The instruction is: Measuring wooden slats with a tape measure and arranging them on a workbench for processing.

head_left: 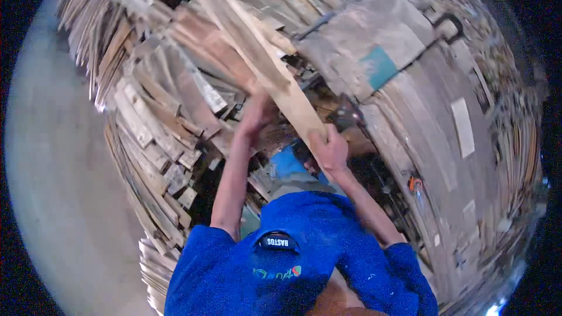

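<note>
A long pale wooden plank slants from the upper left down toward the middle, over a heap of boards. My left hand is raised against the plank's underside near its middle and grips it. Lower down, my right hand is closed around the plank's near end. Both forearms reach up from my blue shirt at the bottom edge. The picture is blurred with motion.
Stacks of rough wooden boards fill the left and middle. A grey panel with a teal patch and a black metal handle lie at the upper right. Grey concrete floor runs along the left. A blue object shows below the hands.
</note>
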Available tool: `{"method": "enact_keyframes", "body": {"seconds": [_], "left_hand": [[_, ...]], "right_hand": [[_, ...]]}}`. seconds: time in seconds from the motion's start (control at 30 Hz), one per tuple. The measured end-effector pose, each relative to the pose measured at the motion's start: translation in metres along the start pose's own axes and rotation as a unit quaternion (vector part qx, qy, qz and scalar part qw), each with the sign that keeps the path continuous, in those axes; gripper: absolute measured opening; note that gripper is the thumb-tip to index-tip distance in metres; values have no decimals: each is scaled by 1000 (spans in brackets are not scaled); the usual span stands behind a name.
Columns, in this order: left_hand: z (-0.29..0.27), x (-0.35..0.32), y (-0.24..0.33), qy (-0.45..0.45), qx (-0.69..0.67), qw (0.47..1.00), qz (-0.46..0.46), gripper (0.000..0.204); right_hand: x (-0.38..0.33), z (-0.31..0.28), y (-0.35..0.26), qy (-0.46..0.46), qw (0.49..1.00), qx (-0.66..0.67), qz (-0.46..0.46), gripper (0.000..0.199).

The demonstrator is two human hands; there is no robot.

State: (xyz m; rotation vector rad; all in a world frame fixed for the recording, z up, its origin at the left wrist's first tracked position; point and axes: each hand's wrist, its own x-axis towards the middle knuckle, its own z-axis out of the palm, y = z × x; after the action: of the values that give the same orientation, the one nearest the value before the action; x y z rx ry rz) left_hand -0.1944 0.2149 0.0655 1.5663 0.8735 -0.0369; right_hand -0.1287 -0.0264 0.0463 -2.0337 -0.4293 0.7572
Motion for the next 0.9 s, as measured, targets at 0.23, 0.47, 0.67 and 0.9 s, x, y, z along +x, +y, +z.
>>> {"method": "enact_keyframes", "body": {"seconds": [0.23,0.47,0.67,0.9], "left_hand": [[131,24,176,153,-161,960,168,59],[289,69,174,54,426,827,363,60],[404,101,137,-211,564,699,384,49],[511,104,134,-313,649,590,364,58]], "right_hand": [[-13,-67,13,-96,989,-29,-113,61],[-60,-232,66,86,984,58,-146,51],[-43,-322,142,370,925,-41,-78,52],[-19,-367,282,248,941,-184,141,61]]}}
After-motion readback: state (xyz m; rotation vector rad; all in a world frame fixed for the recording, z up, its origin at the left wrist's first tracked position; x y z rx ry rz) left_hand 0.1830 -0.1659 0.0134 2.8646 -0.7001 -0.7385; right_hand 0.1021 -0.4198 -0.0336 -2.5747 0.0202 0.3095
